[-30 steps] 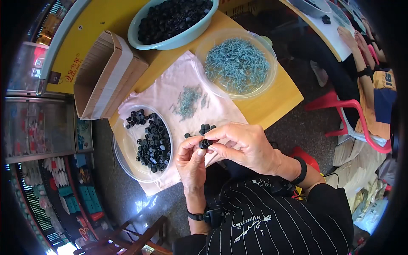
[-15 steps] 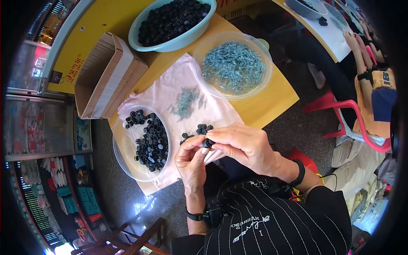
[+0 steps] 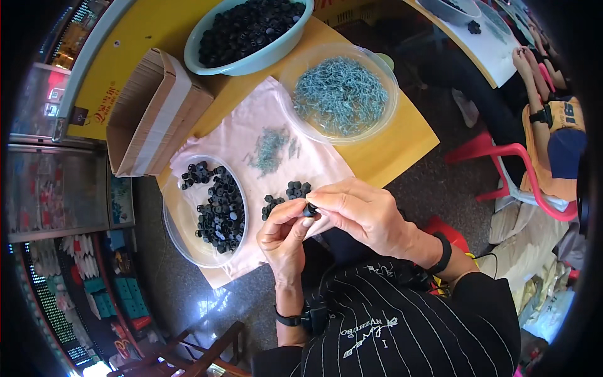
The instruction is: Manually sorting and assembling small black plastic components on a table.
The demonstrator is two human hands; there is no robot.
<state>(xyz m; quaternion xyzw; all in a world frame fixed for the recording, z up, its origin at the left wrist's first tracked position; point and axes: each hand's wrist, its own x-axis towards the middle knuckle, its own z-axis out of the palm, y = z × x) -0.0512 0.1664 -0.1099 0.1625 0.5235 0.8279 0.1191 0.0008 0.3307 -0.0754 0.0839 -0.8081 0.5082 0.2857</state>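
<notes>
Over the near edge of the pink cloth [image 3: 233,143], a small black plastic cap-like part [image 3: 309,211] is pinched between my two hands. My left hand [image 3: 284,242] grips it from the left between thumb and fingers. From the right, my right hand [image 3: 367,215] has its fingertips closed on the same part, hiding much of it. Just beyond my fingers lie two small clusters of black parts [image 3: 298,190] on the cloth. Farther off on it is a loose heap of small grey-blue screws [image 3: 270,152]. Left of my hands, a shallow clear tub [image 3: 173,223] holds more black parts [image 3: 221,210].
A round clear tub [image 3: 394,108] full of screws and a pale green basin [image 3: 250,66] of black parts stand at the table's far side. An open cardboard box [image 3: 182,107] is at far left. Rightward are a red chair [image 3: 487,154] and another person's hands [image 3: 522,60] at a second table.
The view has shifted slightly, so the table things sit a little farther left. Both hands keep their pinch on the black part, which appears turned slightly between the fingers.
</notes>
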